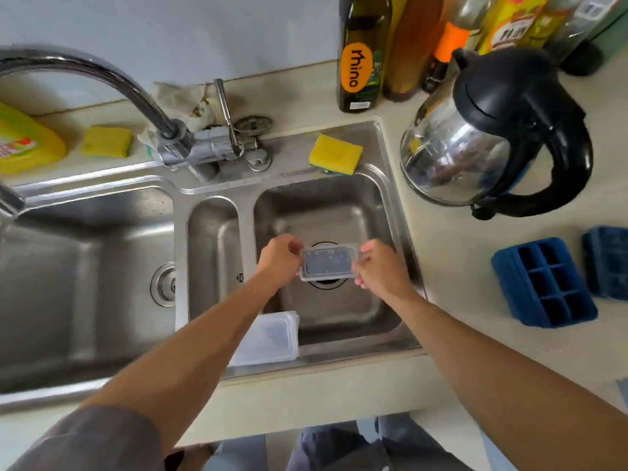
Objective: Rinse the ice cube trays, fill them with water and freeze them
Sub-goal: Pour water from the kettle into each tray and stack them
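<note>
Both my hands hold a clear plastic tray lid (pixel 329 263) over the drain of the small right sink basin (pixel 339 212). My left hand (pixel 279 258) pinches its left end and my right hand (pixel 382 266) grips its right end. A second clear plastic lid (pixel 272 338) lies on the sink's front rim, partly hidden by my left forearm. Two dark blue ice cube trays stand on the counter at the right: one (pixel 543 283) with its open cells facing up, another (pixel 608 260) cut by the frame edge. The faucet spout (pixel 102 73) curves to the left over the large basin (pixel 85 266).
A steel kettle (pixel 489 137) with a black handle stands right of the sink. Several bottles (pixel 363 52) line the back wall. A yellow sponge (pixel 335 154) lies on the sink's back rim, another sponge (pixel 107 141) and a yellow detergent bottle (pixel 23 141) at the left.
</note>
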Demonstrator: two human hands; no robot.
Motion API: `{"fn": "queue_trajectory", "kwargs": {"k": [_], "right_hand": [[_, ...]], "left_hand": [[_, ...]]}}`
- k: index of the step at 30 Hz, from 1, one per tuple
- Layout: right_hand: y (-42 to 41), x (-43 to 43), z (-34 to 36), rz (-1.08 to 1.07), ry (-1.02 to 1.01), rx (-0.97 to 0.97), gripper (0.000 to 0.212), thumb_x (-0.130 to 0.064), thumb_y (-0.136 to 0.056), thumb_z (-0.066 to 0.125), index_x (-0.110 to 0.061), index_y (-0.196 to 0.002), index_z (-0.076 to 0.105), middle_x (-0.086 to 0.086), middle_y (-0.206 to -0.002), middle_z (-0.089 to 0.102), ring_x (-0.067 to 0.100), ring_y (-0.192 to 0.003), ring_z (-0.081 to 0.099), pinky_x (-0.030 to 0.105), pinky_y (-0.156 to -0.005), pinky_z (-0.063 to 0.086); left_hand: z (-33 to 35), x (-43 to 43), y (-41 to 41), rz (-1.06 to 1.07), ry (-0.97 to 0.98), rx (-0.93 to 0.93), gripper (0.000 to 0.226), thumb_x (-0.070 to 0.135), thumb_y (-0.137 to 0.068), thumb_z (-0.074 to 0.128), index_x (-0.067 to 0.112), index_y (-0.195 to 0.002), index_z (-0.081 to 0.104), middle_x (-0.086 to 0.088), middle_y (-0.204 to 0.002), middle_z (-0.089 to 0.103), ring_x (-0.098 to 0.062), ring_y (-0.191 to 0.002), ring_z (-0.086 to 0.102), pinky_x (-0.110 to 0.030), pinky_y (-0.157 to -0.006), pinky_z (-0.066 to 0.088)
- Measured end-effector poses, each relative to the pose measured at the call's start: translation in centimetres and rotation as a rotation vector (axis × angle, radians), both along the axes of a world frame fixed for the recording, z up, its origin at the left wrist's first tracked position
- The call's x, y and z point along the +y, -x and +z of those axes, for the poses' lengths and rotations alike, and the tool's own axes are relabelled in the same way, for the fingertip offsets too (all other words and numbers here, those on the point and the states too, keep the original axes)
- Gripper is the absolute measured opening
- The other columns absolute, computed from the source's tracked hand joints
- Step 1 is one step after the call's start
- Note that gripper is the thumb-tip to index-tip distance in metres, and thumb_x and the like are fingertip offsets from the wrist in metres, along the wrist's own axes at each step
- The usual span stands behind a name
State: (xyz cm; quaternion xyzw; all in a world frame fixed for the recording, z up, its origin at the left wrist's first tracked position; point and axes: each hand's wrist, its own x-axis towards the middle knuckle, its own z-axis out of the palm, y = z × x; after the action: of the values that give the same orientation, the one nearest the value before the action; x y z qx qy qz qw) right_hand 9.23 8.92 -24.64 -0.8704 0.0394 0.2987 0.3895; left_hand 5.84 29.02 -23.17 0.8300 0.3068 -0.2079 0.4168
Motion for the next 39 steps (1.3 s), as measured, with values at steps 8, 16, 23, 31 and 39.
{"fn": "queue_trajectory", "kwargs": {"k": [8, 16, 23, 31, 39], "right_hand": [[-1.7, 2.5, -5.6, -0.003, 0.109, 0.035, 0.016, -0.002, -0.096, 0.057, -0.009, -0.110, 0.054, 0.013, -0.103, 0.066, 0.033, -0.093, 0.068, 0.051, -0.080, 0.059], [-1.3, 2.4, -8.6, -0.052, 0.162, 0.062, 0.024, -0.008, -0.093, 0.071, -0.020, -0.101, 0.052, 0.005, -0.103, 0.067, 0.025, -0.088, 0.067, 0.043, -0.076, 0.061], [-1.3, 2.5, -9.2, -0.043, 0.146, 0.076, 0.013, -0.015, -0.098, 0.065, -0.018, -0.107, 0.055, -0.001, -0.099, 0.058, 0.019, -0.089, 0.057, 0.029, -0.073, 0.043], [-2.1, 2.7, -9.1, -0.023, 0.169, 0.170, 0.011, -0.019, -0.100, 0.063, -0.009, -0.103, 0.066, 0.012, -0.104, 0.070, 0.027, -0.090, 0.067, 0.038, -0.077, 0.055], [-1.9, 2.7, -8.9, -0.095, 0.141, 0.236, 0.015, -0.019, -0.102, 0.061, -0.007, -0.102, 0.070, 0.014, -0.097, 0.072, 0.031, -0.090, 0.072, 0.050, -0.084, 0.062]], "left_hand": [[-6.0, 0.7, -1.7, 0.071, 0.015, 0.119, 0.015, -0.001, -0.085, 0.068, 0.013, -0.084, 0.065, -0.014, -0.095, 0.071, -0.032, -0.096, 0.070, -0.041, -0.088, 0.059], [-9.0, 0.1, -2.4, 0.085, -0.058, 0.145, 0.025, 0.000, -0.087, 0.061, 0.022, -0.078, 0.053, -0.007, -0.087, 0.065, -0.028, -0.085, 0.065, -0.039, -0.074, 0.058], [-9.3, 0.2, -2.3, 0.089, -0.065, 0.198, 0.024, -0.001, -0.083, 0.062, 0.020, -0.074, 0.053, -0.009, -0.084, 0.066, -0.032, -0.081, 0.070, -0.048, -0.075, 0.063], [-9.3, 0.3, -2.5, 0.095, -0.018, 0.246, 0.024, -0.002, -0.092, 0.053, 0.012, -0.075, 0.061, -0.014, -0.079, 0.069, -0.035, -0.078, 0.072, -0.049, -0.075, 0.063], [-9.6, 0.3, -2.1, 0.137, 0.057, 0.252, 0.014, 0.008, -0.099, 0.058, 0.005, -0.108, 0.069, -0.019, -0.097, 0.070, -0.037, -0.089, 0.072, -0.044, -0.075, 0.063]]}}
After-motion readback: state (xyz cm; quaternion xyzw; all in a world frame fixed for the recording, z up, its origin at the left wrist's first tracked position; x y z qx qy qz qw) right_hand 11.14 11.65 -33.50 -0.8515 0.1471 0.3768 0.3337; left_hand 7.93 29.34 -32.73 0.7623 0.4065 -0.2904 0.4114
